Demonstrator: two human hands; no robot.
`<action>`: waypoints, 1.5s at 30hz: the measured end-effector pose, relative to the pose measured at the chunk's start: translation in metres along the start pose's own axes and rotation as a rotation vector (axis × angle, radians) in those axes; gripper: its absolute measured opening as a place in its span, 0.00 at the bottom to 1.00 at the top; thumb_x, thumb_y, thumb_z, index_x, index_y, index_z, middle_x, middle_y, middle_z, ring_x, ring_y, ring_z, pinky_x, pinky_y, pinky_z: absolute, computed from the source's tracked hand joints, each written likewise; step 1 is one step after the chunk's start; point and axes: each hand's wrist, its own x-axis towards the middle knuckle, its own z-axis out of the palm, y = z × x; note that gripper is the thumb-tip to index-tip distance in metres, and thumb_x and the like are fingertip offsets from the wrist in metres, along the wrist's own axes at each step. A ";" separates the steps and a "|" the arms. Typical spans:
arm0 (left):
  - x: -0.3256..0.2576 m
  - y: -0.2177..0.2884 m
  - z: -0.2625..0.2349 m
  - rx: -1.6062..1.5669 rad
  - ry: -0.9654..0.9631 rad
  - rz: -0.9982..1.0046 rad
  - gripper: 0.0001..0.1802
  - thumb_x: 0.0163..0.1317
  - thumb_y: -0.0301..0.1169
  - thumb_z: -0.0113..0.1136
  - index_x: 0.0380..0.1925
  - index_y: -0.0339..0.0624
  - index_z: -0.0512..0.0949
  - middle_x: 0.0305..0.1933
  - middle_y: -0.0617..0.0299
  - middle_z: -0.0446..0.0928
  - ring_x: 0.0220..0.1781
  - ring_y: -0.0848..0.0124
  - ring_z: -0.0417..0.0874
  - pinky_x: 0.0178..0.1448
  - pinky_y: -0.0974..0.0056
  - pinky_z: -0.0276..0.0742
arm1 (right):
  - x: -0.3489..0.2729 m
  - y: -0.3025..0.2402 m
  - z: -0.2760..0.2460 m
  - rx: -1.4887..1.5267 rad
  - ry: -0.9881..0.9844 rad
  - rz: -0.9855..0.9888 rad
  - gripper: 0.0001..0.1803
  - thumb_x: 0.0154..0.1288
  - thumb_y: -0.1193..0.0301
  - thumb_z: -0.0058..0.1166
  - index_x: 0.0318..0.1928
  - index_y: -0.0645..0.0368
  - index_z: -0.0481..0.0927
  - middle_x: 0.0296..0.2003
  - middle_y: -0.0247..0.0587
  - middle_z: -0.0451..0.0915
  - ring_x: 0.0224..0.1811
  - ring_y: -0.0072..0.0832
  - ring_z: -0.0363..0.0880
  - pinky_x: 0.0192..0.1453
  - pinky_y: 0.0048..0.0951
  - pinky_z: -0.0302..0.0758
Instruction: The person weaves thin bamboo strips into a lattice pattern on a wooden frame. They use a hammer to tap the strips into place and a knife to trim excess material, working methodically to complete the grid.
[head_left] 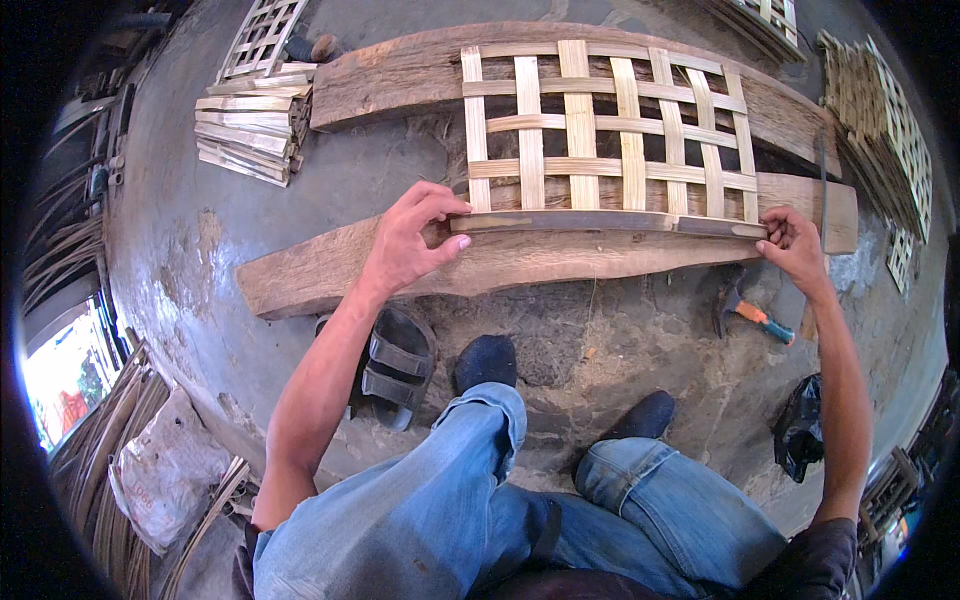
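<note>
A woven lattice panel of pale flat bamboo strips (pixel 580 130) lies across two thick wooden planks. Along its near edge runs a darker bamboo strip (pixel 600 221), crosswise to the pale strip ends. My left hand (pixel 410 240) pinches the left end of this dark strip, with thumb below and fingers above. At the strip's right end, my right hand (pixel 797 248) grips it between thumb and curled fingers. The near plank (pixel 350 260) passes under the strip and reaches out to the left of my left hand. The far plank (pixel 390 70) lies partly under the lattice.
A hammer (pixel 750 311) with an orange and teal handle lies below my right hand. Near my feet are a dark sandal (pixel 400 360) and a black plastic bag (pixel 800 430). Stacked strips (pixel 250 125) lie at the far left, stacked lattices (pixel 880 130) at the right.
</note>
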 end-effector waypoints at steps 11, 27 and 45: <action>0.000 0.003 0.001 0.068 0.018 -0.020 0.26 0.49 0.23 0.73 0.52 0.45 0.81 0.49 0.59 0.79 0.40 0.68 0.83 0.46 0.65 0.84 | 0.000 -0.002 0.002 -0.060 0.016 -0.006 0.19 0.52 0.78 0.68 0.46 0.58 0.81 0.34 0.23 0.73 0.33 0.11 0.68 0.38 0.15 0.68; -0.001 -0.002 0.006 0.051 0.033 -0.033 0.26 0.48 0.21 0.72 0.52 0.45 0.82 0.46 0.59 0.80 0.40 0.69 0.82 0.45 0.66 0.83 | 0.001 0.001 0.003 -0.098 0.026 -0.033 0.19 0.51 0.77 0.69 0.46 0.58 0.82 0.34 0.24 0.74 0.33 0.13 0.70 0.39 0.17 0.70; -0.004 0.002 0.006 0.072 0.054 -0.056 0.26 0.46 0.20 0.71 0.49 0.43 0.81 0.45 0.59 0.80 0.39 0.69 0.79 0.46 0.65 0.80 | -0.003 -0.019 0.011 -0.089 0.050 -0.101 0.16 0.52 0.78 0.70 0.43 0.58 0.82 0.34 0.23 0.74 0.33 0.10 0.68 0.37 0.16 0.69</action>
